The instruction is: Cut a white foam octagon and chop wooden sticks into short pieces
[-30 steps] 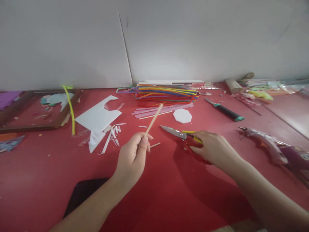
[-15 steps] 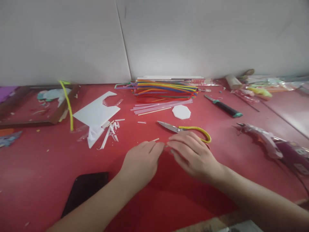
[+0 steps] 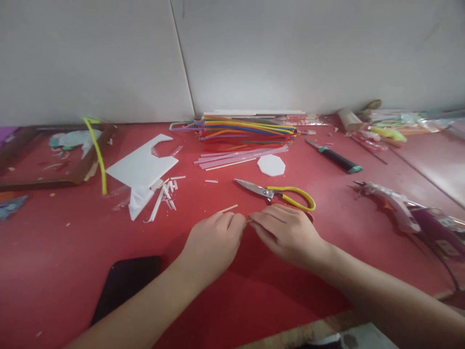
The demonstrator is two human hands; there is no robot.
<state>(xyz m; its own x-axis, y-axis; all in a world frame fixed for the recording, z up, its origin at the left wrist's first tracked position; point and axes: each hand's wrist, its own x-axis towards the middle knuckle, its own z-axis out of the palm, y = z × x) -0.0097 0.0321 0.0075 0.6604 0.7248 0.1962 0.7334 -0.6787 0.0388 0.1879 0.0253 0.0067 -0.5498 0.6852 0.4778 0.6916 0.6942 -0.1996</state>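
Observation:
My left hand [image 3: 215, 238] is closed, its fingers pinched on one end of a thin pale stick [image 3: 248, 221]. On the stick's other end, the fingers of my right hand [image 3: 286, 235] are pressed together. Only a short length of it shows in the gap between my hands. Just beyond my left knuckles lies another thin wooden stick [image 3: 227, 209]. Scissors with yellow handles [image 3: 296, 196] rest right behind my right hand, blades pointing left. A white octagonal piece [image 3: 271, 165] lies farther back.
White cut sheet [image 3: 143, 162] and small scraps [image 3: 167, 194] lie at left, near a brown tray [image 3: 78, 179]. Colourful pipe cleaners [image 3: 249, 128] and pink sticks [image 3: 240, 157] are at the back. Right: a cutter knife [image 3: 336, 157] and glue gun [image 3: 392, 203]. A black phone [image 3: 127, 286] is front left.
My right hand has come slightly down and left, its fingers closing together on the thin stick. More of the scissors' handle and of the loose stick behind my left hand shows.

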